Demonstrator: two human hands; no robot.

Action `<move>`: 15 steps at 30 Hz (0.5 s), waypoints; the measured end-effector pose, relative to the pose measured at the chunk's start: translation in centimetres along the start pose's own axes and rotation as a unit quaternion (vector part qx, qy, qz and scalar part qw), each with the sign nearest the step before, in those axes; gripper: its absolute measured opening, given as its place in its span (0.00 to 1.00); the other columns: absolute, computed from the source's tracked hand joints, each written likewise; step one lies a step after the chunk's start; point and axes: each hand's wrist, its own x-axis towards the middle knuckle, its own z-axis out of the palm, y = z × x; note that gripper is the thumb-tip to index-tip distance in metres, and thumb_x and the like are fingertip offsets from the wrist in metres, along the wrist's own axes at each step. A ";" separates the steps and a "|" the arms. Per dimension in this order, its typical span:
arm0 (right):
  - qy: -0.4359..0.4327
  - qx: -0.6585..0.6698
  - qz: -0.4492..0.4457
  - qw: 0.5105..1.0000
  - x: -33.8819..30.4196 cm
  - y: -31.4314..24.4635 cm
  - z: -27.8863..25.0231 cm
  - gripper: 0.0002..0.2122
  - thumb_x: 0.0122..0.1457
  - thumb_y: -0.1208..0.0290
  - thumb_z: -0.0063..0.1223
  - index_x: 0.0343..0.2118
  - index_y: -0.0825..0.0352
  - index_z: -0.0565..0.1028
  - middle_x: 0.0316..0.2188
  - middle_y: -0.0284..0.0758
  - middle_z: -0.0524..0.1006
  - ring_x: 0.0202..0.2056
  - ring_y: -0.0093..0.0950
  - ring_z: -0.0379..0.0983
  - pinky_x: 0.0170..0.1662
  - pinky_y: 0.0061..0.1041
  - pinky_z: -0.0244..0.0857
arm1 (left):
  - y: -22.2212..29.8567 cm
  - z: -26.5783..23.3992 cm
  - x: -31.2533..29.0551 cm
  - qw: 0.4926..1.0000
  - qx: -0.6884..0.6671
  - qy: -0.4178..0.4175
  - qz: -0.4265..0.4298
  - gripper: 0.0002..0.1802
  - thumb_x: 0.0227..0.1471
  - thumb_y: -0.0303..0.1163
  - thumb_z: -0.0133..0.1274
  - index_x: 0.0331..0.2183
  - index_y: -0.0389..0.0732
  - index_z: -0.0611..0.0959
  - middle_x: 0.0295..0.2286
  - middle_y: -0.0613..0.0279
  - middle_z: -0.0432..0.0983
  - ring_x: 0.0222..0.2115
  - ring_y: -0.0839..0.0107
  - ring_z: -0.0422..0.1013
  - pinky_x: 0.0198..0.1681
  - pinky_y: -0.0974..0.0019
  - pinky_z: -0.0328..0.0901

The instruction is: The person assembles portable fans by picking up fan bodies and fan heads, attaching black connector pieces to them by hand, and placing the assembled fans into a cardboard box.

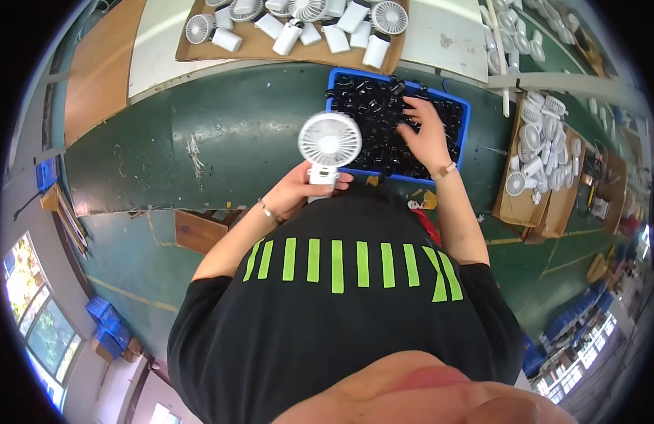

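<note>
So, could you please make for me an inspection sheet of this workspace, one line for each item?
Surface: dark green bench, pale scuff marks on it.
Job's things: white handheld fan; blue tray full of small black parts.
Clutter: many white fans in a cardboard tray at the far side, more in a cardboard box at right.
Hands: left hand grips the fan by its handle; right hand is over the black parts, fingers apart; contact unclear.
Cables: one thin dark strand at far left, too small to identify.
Surroundings: green floor with yellow lines, window and blue crates at lower left.
</note>
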 end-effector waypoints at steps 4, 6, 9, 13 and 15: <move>0.130 -0.095 -0.012 0.987 -0.1 4.4 2.1 0.06 0.52 0.79 0.53 0.32 0.66 0.79 0.28 0.38 0.76 0.32 0.33 0.76 0.37 0.26 0.70 | -3.7 -1.4 -1.1 0.992 0.083 0.038 0.083 0.25 0.49 0.19 0.55 0.50 0.35 0.67 0.43 0.57 0.72 0.46 0.67 0.71 0.51 0.63 0.66; 0.093 -0.125 -0.114 0.981 1.8 3.1 3.5 0.05 0.52 0.78 0.52 0.31 0.65 0.79 0.28 0.39 0.76 0.32 0.39 0.74 0.37 0.30 0.69 | -4.8 -1.2 -1.4 0.989 0.069 0.027 0.130 0.24 0.50 0.22 0.55 0.49 0.36 0.68 0.42 0.58 0.74 0.44 0.68 0.72 0.51 0.62 0.65; 0.039 -0.125 -0.153 0.979 3.3 1.2 6.9 0.04 0.52 0.75 0.53 0.30 0.64 0.79 0.28 0.38 0.76 0.34 0.39 0.74 0.39 0.33 0.69 | -6.3 -0.2 -2.9 0.990 0.037 0.025 0.130 0.25 0.50 0.23 0.54 0.50 0.36 0.66 0.42 0.57 0.73 0.43 0.67 0.72 0.50 0.62 0.66; -0.055 -0.169 -0.125 0.976 5.0 -1.2 11.3 0.10 0.53 0.68 0.55 0.38 0.64 0.78 0.38 0.41 0.75 0.43 0.41 0.71 0.46 0.37 0.66 | -8.1 0.1 -2.7 0.984 -0.050 -0.040 0.164 0.31 0.60 0.53 0.41 0.47 0.33 0.70 0.35 0.56 0.75 0.34 0.67 0.74 0.40 0.65 0.69; -0.075 -0.203 -0.104 0.971 4.6 -0.7 12.7 0.13 0.52 0.67 0.58 0.41 0.59 0.79 0.39 0.40 0.73 0.43 0.40 0.70 0.47 0.38 0.67 | -7.2 1.9 -3.9 0.979 -0.159 0.052 0.114 0.34 0.59 0.61 0.37 0.37 0.36 0.75 0.25 0.58 0.75 0.22 0.67 0.72 0.29 0.65 0.68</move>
